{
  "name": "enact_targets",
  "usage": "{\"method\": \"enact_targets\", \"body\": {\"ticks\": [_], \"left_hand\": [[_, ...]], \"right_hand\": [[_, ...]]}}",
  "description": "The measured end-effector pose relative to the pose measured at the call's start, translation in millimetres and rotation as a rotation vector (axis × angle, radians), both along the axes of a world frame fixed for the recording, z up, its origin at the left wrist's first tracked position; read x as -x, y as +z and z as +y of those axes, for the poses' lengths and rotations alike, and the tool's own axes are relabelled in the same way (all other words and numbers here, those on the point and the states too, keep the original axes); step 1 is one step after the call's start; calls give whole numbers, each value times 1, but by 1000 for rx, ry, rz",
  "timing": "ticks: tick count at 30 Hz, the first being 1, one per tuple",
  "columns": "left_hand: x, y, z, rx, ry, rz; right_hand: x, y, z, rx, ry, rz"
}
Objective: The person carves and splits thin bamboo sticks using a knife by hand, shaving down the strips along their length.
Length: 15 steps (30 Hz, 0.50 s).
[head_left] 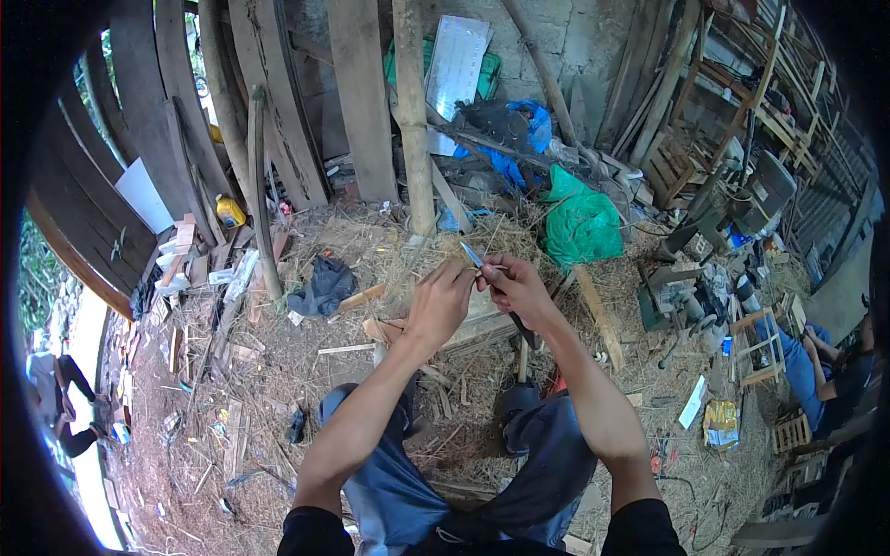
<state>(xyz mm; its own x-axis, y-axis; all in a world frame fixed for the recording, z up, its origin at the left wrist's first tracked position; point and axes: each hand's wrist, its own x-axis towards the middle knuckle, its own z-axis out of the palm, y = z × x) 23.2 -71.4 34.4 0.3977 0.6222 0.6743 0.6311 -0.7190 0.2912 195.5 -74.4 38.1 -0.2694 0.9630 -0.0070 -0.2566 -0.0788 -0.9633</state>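
Observation:
In the head view, my right hand [519, 292] is closed around a knife. The knife's blade [471, 253] points up and to the left, and its black handle end [526, 331] shows below the hand. My left hand [439, 298] is right beside it, with its fingers pinched together near the blade. A small pale piece seems to lie between the two hands, but its kind is too small to make out. Both hands are held above the straw and wood scraps, in front of my knees.
A wooden post [413, 120] stands ahead, with a green plastic bag [582, 218] to its right. A black plastic bag [322, 285] and a yellow bottle [229, 211] are on the left. Wood shavings cover the ground. Another person [825, 371] sits at the far right; a second is at the left edge.

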Motion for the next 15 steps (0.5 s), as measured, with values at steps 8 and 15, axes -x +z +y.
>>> {"method": "enact_targets", "body": {"ticks": [8, 15], "left_hand": [[2, 5, -4, 37, -11, -72], [10, -3, -2, 288, -37, -159]], "right_hand": [[-11, -1, 8, 87, -70, 15], [-4, -4, 4, 108, -26, 37]]}}
